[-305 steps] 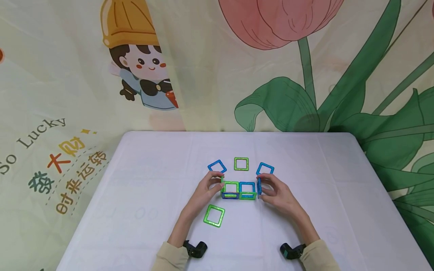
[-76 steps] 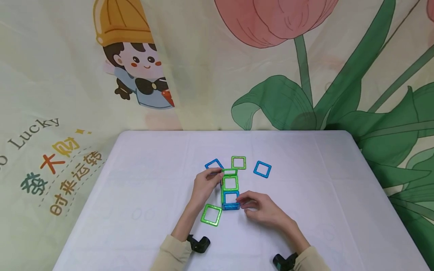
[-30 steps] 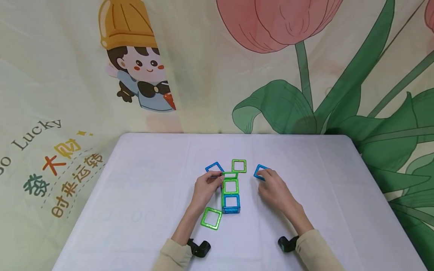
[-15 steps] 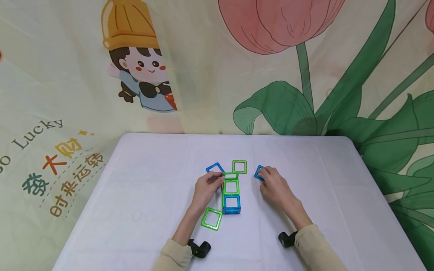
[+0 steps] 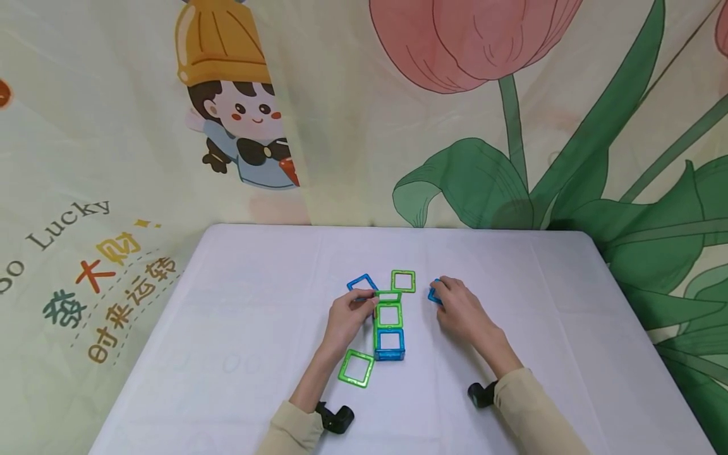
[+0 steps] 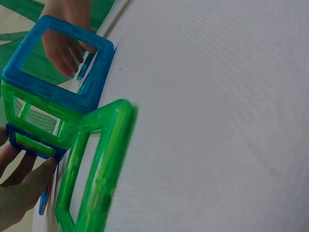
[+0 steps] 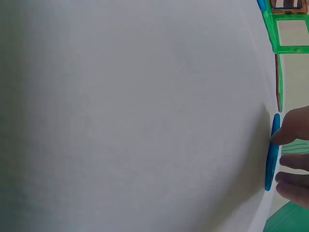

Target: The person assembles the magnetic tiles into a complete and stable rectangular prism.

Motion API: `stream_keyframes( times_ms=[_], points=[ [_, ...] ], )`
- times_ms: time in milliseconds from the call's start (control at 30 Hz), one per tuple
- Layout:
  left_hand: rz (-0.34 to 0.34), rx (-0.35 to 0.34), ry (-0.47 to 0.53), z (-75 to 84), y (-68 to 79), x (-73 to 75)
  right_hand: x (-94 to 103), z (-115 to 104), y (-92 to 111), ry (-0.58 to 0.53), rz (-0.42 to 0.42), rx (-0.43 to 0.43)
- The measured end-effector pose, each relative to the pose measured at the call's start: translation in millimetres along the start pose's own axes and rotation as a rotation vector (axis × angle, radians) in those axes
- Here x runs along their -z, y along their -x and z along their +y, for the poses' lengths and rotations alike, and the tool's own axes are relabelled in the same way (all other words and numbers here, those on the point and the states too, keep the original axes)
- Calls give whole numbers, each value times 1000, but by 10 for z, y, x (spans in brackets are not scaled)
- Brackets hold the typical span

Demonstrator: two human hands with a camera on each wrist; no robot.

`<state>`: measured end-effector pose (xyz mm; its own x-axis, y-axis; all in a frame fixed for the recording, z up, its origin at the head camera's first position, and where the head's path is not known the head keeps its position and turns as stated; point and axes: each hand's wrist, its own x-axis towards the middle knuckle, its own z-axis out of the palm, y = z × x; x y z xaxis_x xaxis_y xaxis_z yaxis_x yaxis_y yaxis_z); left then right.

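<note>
An open box-like frame of magnetic tiles [image 5: 389, 329], green at the back and blue at the front, stands mid-table. My left hand [image 5: 344, 319] grips its far left corner between thumb and fingers; in the left wrist view those fingers [image 6: 30, 181] hold a dark blue tile edge. At the back right my right hand [image 5: 463, 309] covers most of a blue magnetic tile [image 5: 433, 295]. In the right wrist view the thumb [image 7: 289, 128] lies on this blue tile, seen edge-on low at the table, with the other fingers along its far side.
A loose green tile [image 5: 344, 365] lies front left, close by the frame. Behind the frame are another green tile [image 5: 403, 291] and a tilted blue tile [image 5: 357, 279], partly behind the left hand. The white table's far edge [image 5: 483, 227] meets a printed curtain.
The tile frame has been turned lengthwise since the oldest frame. My right hand left its front end, reached to the back-right blue tile and now covers more of it. The left hand keeps its grip.
</note>
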<state>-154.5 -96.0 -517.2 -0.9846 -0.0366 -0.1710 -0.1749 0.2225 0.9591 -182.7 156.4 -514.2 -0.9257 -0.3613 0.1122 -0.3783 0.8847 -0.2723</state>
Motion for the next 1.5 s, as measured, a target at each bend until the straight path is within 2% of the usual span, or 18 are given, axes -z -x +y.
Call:
stream_keyframes(
  times_ms=[300, 600, 833, 1500],
  points=[
    [2, -2, -3, -6, -6, 2, 18, -18, -71, 30, -69, -32],
    [-2, 0, 3, -5, -5, 13, 7, -31, -86, 46, -72, -20],
    [-3, 0, -2, -10, -9, 14, 18, -28, -81, 31, -62, -20],
    [9, 1, -19, -17, -10, 9, 19, 35, -61, -82, -67, -131]
  ],
)
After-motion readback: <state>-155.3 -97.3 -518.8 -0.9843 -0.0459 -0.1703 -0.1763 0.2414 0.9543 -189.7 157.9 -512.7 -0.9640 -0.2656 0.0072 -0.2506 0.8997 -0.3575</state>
